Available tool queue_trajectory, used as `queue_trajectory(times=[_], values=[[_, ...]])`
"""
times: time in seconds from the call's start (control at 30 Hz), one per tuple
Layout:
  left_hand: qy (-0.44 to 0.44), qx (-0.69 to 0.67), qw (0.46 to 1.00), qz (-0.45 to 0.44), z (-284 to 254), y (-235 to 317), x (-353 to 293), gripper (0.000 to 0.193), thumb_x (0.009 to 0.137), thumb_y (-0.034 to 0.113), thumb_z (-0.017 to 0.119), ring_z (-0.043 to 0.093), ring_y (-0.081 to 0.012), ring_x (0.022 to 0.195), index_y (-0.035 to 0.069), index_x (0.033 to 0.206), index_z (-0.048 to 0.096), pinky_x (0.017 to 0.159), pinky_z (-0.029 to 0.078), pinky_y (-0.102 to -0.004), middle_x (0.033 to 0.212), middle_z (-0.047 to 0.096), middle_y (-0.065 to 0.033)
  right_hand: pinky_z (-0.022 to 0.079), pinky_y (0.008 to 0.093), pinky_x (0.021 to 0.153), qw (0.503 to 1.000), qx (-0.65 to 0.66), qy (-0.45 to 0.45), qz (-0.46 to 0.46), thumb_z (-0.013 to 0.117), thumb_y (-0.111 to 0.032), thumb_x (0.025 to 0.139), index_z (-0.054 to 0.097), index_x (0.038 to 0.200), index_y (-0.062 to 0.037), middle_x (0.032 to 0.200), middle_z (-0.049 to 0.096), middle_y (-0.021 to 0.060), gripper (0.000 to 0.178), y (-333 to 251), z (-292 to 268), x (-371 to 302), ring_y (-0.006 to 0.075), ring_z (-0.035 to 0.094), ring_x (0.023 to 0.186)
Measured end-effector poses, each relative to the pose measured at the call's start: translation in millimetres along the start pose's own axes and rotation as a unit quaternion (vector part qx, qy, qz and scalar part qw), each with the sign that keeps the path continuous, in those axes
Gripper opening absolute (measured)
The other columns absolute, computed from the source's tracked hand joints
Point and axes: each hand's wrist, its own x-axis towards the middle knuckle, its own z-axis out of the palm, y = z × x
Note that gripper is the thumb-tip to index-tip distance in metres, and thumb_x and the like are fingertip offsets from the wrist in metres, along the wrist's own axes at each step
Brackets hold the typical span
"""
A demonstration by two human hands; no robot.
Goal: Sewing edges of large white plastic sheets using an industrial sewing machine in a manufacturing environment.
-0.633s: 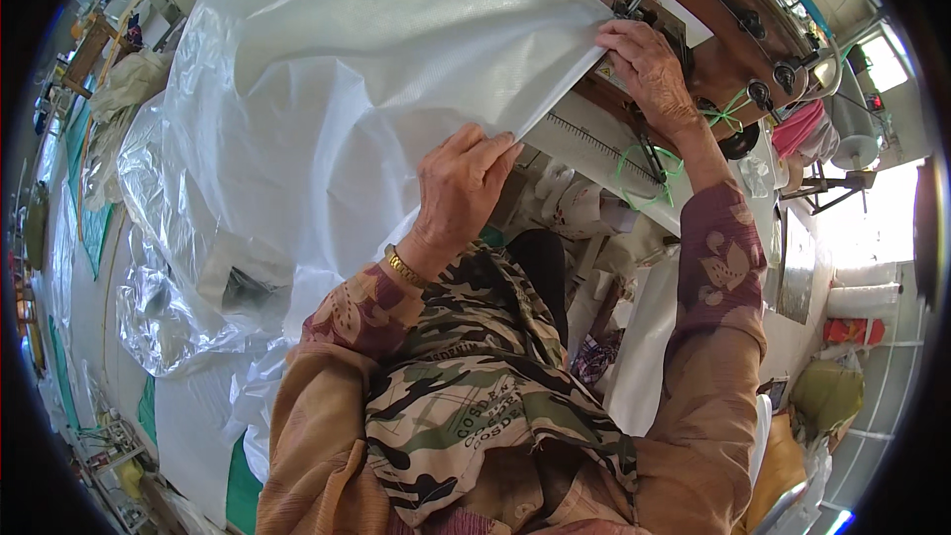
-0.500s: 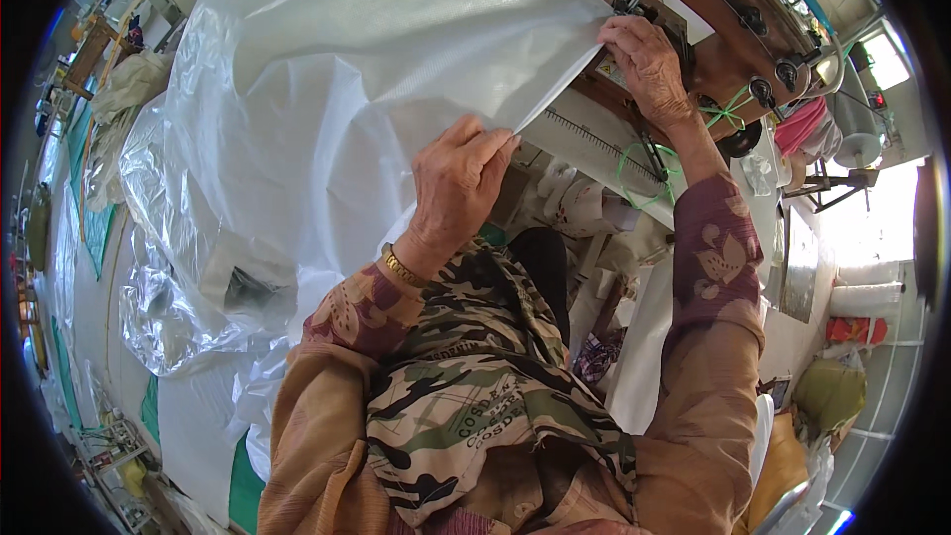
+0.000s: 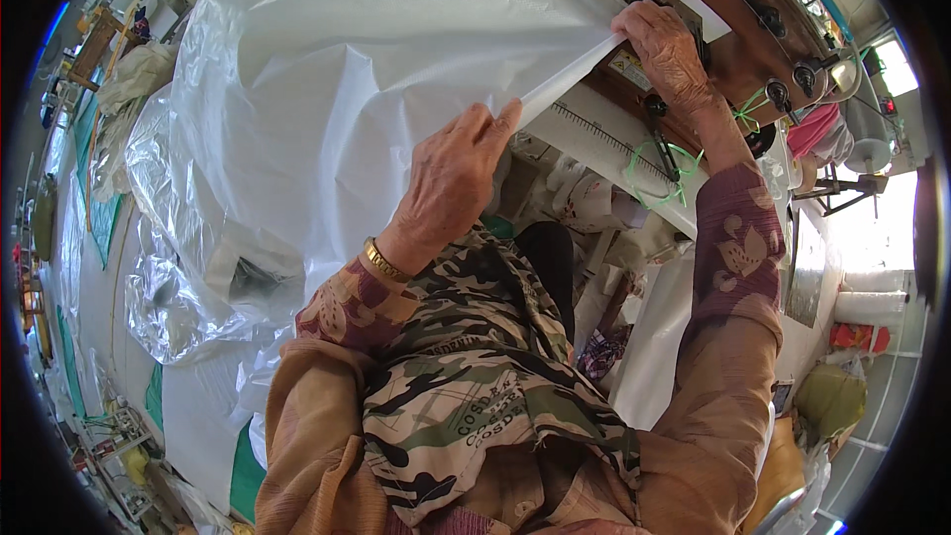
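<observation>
A large white translucent plastic sheet [image 3: 327,89] spreads over the work surface to the left and far side. Its near right edge is folded into a narrow strip, held taut between my two hands. My left hand [image 3: 451,173] pinches that edge, thumb and fingers pressed together. Farther right, my right hand [image 3: 666,54] grips the same edge beside the brown sewing machine [image 3: 733,35]. The fingertips of my right hand partly hide the machine's working end. Below the strip shows a white ruler-marked plate [image 3: 604,139].
Green cord [image 3: 674,173] hangs in loops by the machine. A spool stand [image 3: 842,183] is at the right. Clear crumpled plastic [image 3: 168,317] lies at the left. Below the table edge are pale bundles [image 3: 584,193]; a red bag [image 3: 858,337] sits far right.
My left hand has turned and slid slightly along the edge, and the fold now shows as a wider strip. My right hand has shifted a little to the right, still gripping the sheet.
</observation>
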Motion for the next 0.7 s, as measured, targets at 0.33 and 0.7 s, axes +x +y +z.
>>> queue_trajectory(times=[0.33,0.7], values=[[-0.193,-0.309,0.93,-0.052,1.3,12.6,25.7,0.032,0.087,0.004,0.061,0.06,-0.0154,0.067,-0.003,0.118,0.065,0.064,0.049,-0.0304,0.079,0.063,-0.0124,0.047,0.0419,0.09,0.997,-0.051,-0.035,-0.045,0.058,-0.006,0.087,0.056,0.107,-0.008,0.104,0.06,0.0103,0.02,1.2,-8.4,4.5,0.0313,0.059,0.104],[-0.105,-0.356,0.921,-0.116,37.0,4.1,-10.4,0.033,0.088,0.003,0.06,0.053,-0.0122,0.064,-0.002,0.121,0.063,0.064,0.048,-0.0274,0.077,0.062,-0.0152,0.047,0.042,0.09,0.992,-0.025,0.052,0.108,0.067,-0.017,0.087,0.056,0.106,-0.0078,0.101,0.059,0.0105,0.024,-25.7,12.9,-9.1,0.0312,0.058,0.103]])
